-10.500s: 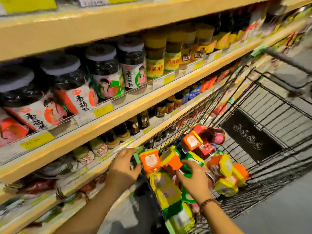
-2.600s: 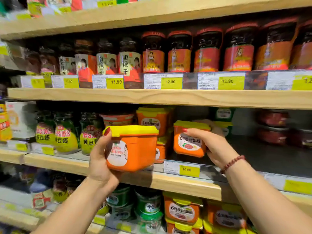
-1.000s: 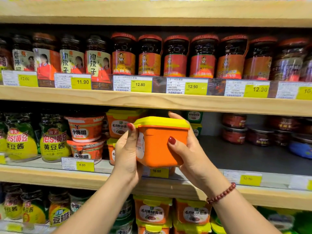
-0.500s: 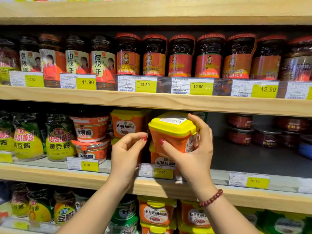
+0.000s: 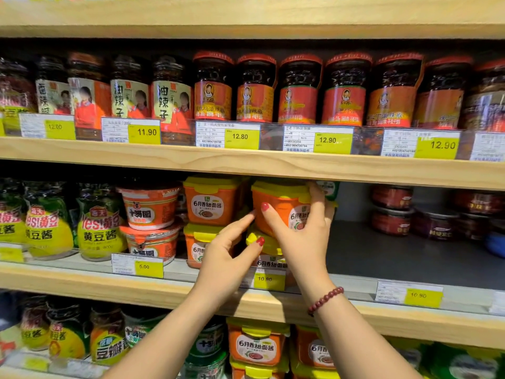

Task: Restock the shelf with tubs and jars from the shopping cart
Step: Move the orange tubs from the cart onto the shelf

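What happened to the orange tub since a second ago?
The right hand moved the orange tub inward onto the lower tub, upright now, still gripping it. The left hand let go and touches its edge. The jars above and neighbouring tubs stayed put.

I'm holding both forearms up from below, crossing the front edge of the middle shelf [image 5: 82, 283]. My right hand [image 5: 303, 236] is gripping an orange tub [image 5: 278, 203], thumb lying across its front and fingers [image 5: 318, 203] wrapping its right side. My left hand [image 5: 224, 261] is sitting just beside it, fingers straight, index tip touching the tub's lower left corner.
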`<state>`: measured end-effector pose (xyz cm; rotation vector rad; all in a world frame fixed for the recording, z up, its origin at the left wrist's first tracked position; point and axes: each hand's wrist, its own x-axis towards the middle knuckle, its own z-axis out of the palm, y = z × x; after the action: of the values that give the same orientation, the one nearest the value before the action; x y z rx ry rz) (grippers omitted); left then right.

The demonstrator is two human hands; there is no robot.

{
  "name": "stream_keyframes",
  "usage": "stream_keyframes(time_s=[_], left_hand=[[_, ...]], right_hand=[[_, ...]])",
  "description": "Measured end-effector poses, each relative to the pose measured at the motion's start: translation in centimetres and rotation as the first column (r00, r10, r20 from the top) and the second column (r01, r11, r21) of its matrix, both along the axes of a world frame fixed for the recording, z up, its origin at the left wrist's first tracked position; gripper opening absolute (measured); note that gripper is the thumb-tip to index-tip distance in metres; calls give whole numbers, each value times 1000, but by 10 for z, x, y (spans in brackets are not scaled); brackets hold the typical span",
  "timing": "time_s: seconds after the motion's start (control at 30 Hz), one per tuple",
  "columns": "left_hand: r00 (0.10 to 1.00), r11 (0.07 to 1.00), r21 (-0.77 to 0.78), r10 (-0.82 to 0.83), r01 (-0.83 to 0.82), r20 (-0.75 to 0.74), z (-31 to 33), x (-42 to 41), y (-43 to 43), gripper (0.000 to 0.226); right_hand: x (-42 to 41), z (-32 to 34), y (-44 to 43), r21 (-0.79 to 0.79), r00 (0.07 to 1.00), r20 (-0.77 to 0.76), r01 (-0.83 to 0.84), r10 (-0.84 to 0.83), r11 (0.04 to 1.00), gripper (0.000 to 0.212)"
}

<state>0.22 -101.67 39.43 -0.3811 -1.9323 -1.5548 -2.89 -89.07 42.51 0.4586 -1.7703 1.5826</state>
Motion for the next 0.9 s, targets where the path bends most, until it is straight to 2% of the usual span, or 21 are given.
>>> stream_keyframes(time_s=[0.07, 0.17, 0.23, 0.3, 0.4, 0.53, 0.7, 0.9], left_hand=[[1000, 999, -37, 27, -27, -2, -1, -4, 2, 45], [997, 996, -58, 74, -73, 15, -3, -10, 5, 56], [993, 990, -75, 120, -118, 20, -4, -12, 7, 62], [991, 989, -64, 132, -131, 25, -3, -14, 9, 67], [990, 989, -58, 140, -139, 22, -1, -16, 10, 58], [987, 987, -27, 160, -161, -25, 1, -16, 10, 11], [971, 973, 40, 230, -228, -68, 3, -15, 10, 18], [981, 974, 138, 186, -177, -59, -2, -13, 10, 31]], right_hand=[[1, -4, 11, -21, 994, -48, -98, 97, 995, 58], [-6, -15, 31, -167, 962, 11, -268, 274, 949, 66], [-6, -16, 37, -175, 933, 112, -322, 343, 930, 42], [-4, -18, 38, -116, 931, 152, -316, 331, 942, 22], [-4, -20, 36, -46, 957, 124, -260, 264, 965, 20], [-2, -18, 31, 24, 980, 98, -177, 174, 984, 17], [-6, -22, 26, 97, 993, 110, -50, 39, 994, 21], [-3, -21, 33, 197, 990, 137, -11, -16, 980, 31]])
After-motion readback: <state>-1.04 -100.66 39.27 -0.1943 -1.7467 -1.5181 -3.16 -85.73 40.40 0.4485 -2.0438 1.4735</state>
